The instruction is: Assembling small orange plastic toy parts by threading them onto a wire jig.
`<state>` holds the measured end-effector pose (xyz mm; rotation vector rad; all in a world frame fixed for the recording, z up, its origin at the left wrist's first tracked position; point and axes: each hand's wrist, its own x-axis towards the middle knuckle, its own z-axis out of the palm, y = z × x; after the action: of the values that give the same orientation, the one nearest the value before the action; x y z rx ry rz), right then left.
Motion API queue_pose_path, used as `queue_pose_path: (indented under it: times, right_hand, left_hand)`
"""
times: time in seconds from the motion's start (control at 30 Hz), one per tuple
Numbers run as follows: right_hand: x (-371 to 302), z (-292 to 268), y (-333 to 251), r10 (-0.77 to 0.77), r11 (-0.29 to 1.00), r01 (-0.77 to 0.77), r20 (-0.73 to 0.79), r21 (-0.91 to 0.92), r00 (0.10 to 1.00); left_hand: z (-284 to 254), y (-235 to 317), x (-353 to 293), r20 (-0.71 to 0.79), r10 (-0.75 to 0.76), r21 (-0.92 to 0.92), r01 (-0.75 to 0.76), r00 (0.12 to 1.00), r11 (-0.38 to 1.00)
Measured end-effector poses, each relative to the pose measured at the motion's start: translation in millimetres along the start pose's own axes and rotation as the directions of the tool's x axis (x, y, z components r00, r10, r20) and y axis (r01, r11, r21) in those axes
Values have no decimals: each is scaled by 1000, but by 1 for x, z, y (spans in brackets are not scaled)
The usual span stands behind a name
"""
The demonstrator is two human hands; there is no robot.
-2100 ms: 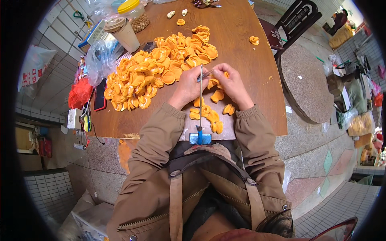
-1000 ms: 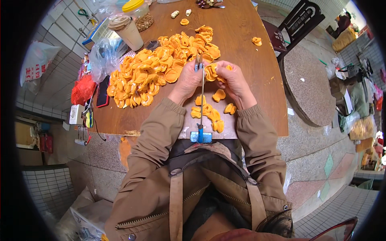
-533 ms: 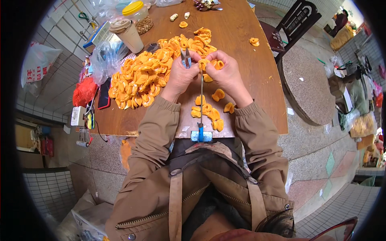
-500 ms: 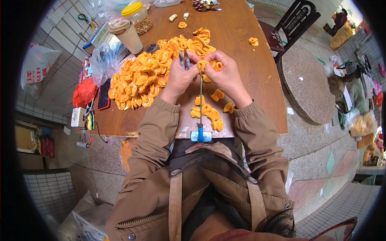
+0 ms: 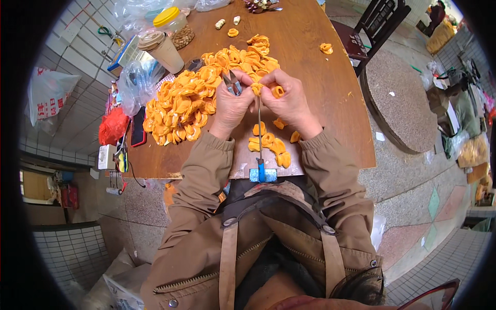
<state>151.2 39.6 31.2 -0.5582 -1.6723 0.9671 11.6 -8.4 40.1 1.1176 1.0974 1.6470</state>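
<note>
My left hand (image 5: 228,107) is closed, with small metal snips (image 5: 232,83) tucked in it, blades pointing up and away. Its fingertips also pinch a small orange fabric-like piece (image 5: 256,88) at the top of a thin metal rod (image 5: 260,126). From the other side, my right hand (image 5: 290,103) pinches the same piece; a rolled orange piece (image 5: 278,92) shows against its fingers. The rod rises from a blue clamp (image 5: 263,174) at the table's near edge. Several loose orange pieces (image 5: 267,139) lie around the rod. Fingers hide part of the pinched piece.
A big heap of orange pieces (image 5: 178,108) covers the table (image 5: 330,113) left of my hands. Behind it stand a lidded cup (image 5: 164,51) and a yellow-topped jar (image 5: 181,33). A phone (image 5: 138,126) lies at the left edge. A dark chair (image 5: 369,36) stands beyond the right edge.
Both hands stay at the rod's tip. My right fingers have closed in on the piece there, and the right hand sits slightly lower. The whole view has shifted a little.
</note>
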Motion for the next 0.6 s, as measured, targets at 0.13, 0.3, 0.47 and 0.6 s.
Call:
queue_pose_path:
  times: [0.13, 0.3, 0.47, 0.6]
  right_hand:
    - [-12, 10, -5, -22, 999, 23, -56, 22, 998]
    - [-27, 15, -3, -110, 993, 104, -102, -61, 989]
    - [-42, 13, -11, 14, 1000, -17, -106, -27, 994]
    - [-54, 13, -7, 122, 990, -115, -94, 85, 988]
  left_hand:
    - [0, -3, -9, -23, 65, 29, -64, 998, 998]
    - [-4, -19, -26, 34, 379, 350, -366, 925, 862]
    - [-3, -26, -41, 37, 480, 427, -449, 876, 785]
    - [-2, -34, -53, -23, 424, 348, -391, 905, 852]
